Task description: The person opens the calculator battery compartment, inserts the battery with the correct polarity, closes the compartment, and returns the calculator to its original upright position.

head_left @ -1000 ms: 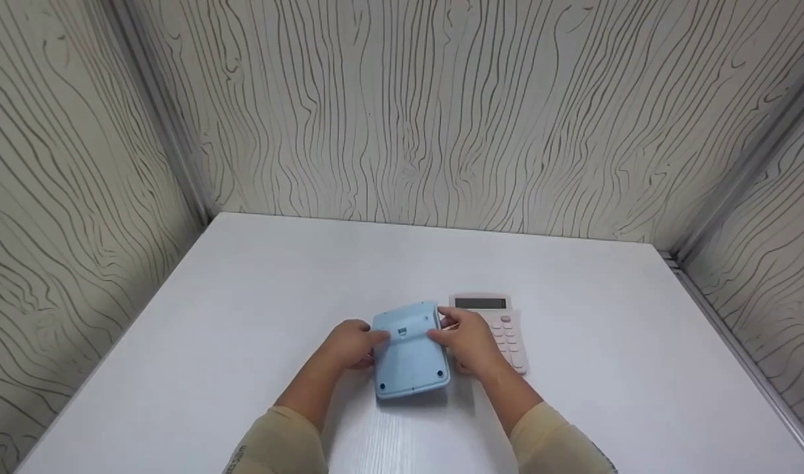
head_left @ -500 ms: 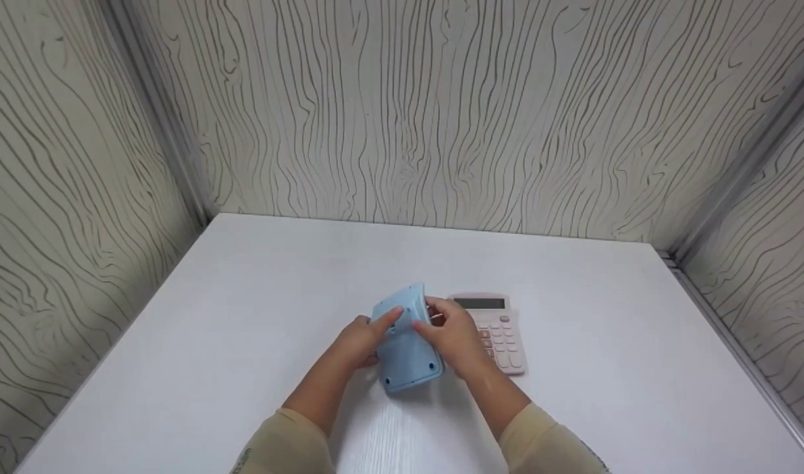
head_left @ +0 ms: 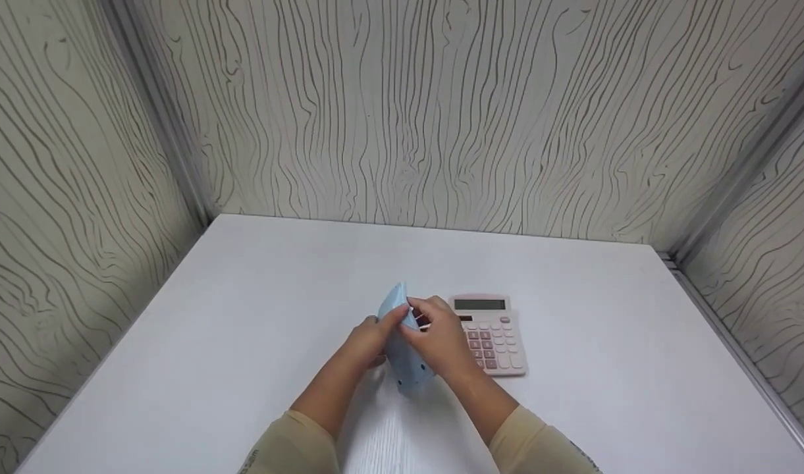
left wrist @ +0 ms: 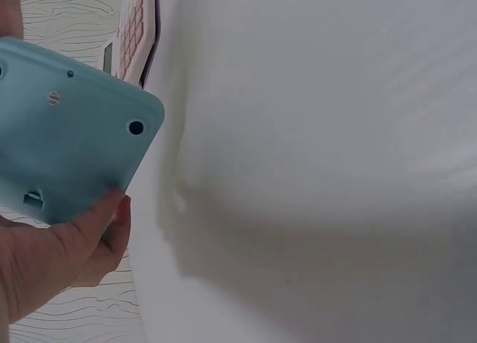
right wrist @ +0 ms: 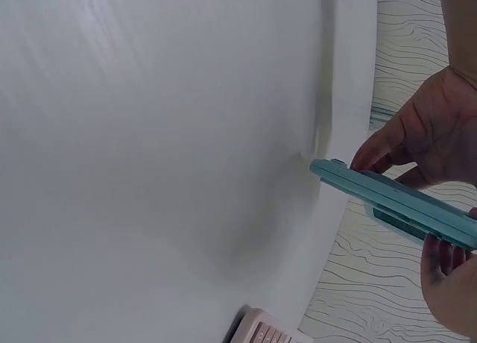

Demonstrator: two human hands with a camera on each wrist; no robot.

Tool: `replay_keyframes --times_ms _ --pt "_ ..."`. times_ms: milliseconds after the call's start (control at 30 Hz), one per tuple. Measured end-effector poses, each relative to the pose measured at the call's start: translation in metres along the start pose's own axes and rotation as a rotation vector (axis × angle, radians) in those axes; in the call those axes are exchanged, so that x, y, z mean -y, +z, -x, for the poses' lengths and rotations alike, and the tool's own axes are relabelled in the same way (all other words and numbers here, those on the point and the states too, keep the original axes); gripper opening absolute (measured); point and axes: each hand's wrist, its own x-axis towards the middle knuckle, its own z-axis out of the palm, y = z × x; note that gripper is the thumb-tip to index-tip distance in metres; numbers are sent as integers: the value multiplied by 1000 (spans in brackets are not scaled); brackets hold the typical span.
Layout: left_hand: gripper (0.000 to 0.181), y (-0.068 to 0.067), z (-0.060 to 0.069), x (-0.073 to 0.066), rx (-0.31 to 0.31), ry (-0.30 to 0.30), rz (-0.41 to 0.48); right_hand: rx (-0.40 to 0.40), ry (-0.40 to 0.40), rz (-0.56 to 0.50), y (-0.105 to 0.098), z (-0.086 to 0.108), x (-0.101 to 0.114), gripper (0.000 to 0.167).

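Observation:
A light blue calculator (head_left: 408,362) is held up over the table between both hands, turned almost edge-on in the head view. Its back, with dark round feet, faces the left wrist camera. My left hand (head_left: 369,339) grips it at the left side, thumb across the back. My right hand (head_left: 438,336) pinches it near the upper right edge with thumb and fingers. Seen from the right wrist, the blue calculator (right wrist: 402,201) shows its thin side and part of its dark display; its keys are hidden. A pink calculator (head_left: 507,339) lies face up just right of my right hand, partly covered by it.
The white table (head_left: 276,276) extends around the hands. Patterned panels (head_left: 402,118) stand behind it and at both sides, with grey metal posts (head_left: 161,112) at the corners.
The blue calculator has turned from showing its broad back to nearly edge-on. Both hands have moved closer together. More of the pink calculator is now uncovered.

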Motion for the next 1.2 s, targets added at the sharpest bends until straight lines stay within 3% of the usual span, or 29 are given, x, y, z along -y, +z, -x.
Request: replay_keyframes --times_ms 167,300,567,733,900,1000,1200 --pt "108 2 -2 2 8 9 26 76 14 -50 -4 0 -4 45" --pt "105 2 -4 3 56 38 88 104 55 -121 -11 1 -12 45" --pt "106 2 -5 8 179 111 343 88 211 -122 -16 4 -35 46" --pt "100 2 -7 7 233 150 562 130 286 -196 -14 9 -44 51" --pt "91 4 -7 6 266 144 723 212 329 -290 -14 14 -44 51" --pt "85 4 -6 4 264 138 747 254 331 -332 -13 16 -45 47" --pt "90 4 -5 3 266 150 713 276 355 -389 -11 17 -45 42"
